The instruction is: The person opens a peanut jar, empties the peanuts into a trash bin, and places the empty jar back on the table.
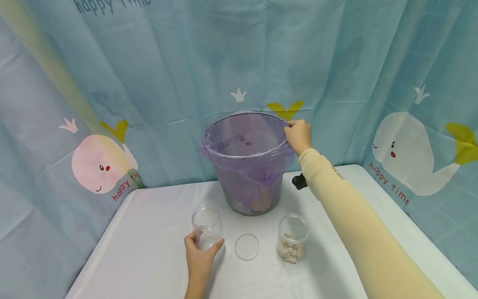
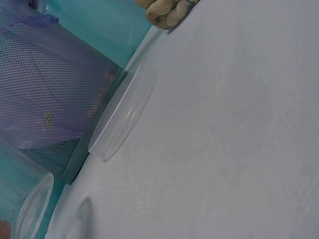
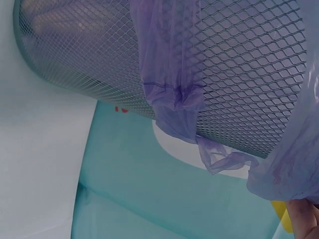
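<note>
My left hand grips a clear plastic jar low on its sides, with thumb and fingers round it. Nothing shows inside this jar, and its mouth faces up. Beside it a clear round lid lies on the white table. My right hand holds the right rim of a mesh wastebasket lined with a purple plastic bag. In the right wrist view, fingers press on the folded-over bag at the edge. The wastebasket stands upright at the back, some litter visible low inside.
Right of the lid stands a second clear jar, partly filled with peanuts in shells. A white cloth covers the table. Blue printed curtains hang close behind and at both sides. The right sleeve spans the right side.
</note>
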`<state>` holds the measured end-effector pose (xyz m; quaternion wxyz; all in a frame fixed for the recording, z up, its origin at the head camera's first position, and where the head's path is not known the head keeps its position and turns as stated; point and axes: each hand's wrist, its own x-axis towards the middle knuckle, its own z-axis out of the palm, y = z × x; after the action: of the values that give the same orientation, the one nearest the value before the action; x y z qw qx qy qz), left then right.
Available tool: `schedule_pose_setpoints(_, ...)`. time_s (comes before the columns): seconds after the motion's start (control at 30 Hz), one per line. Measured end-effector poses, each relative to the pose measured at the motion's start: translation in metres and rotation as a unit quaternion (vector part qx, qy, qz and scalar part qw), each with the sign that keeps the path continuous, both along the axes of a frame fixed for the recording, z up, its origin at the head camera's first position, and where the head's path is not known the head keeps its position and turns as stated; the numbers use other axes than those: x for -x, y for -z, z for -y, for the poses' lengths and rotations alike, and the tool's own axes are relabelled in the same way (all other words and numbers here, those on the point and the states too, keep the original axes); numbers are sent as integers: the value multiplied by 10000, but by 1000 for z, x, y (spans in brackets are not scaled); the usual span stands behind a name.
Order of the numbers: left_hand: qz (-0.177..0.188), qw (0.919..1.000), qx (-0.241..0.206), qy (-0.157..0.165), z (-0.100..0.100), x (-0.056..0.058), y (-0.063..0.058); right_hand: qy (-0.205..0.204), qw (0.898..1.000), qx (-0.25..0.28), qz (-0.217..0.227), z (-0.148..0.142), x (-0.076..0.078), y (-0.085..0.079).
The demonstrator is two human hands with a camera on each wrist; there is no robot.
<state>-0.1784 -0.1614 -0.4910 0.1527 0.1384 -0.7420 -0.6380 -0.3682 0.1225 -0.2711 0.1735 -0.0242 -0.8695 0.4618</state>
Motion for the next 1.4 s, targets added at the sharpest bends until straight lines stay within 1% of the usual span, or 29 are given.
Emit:
schedule_pose_setpoints(0.23,144,9997,-14,-202,0,1,6,-12,10000,-39,-32,2,0,1)
schedule_pose_setpoints(0.37,212,9994,-87,-258,1,1,10,-37,10000,-26,-9,4,0,1)
schedule_pose_setpoints(0.57,165,9994,-198,-213,1,1,10,-52,10000,8,23,5,1,-1)
schedule_pose_setpoints(0.8,209,9995,-105,-217,3,1,8,-72,9999,16,72,8,0,-1)
schedule_pose_setpoints(1.07,218,9995,-90,-191,4,3,13,-152,9996,238,21,6,1,1)
schedule_pose_setpoints(1.23,266,9993,-53,-252,1,3,17,-91,9998,194,4,2,0,3)
schedule_pose_setpoints(1.4,330,9993,-44,-191,-1,2,19,-71,9999,99,-16,-2,0,3)
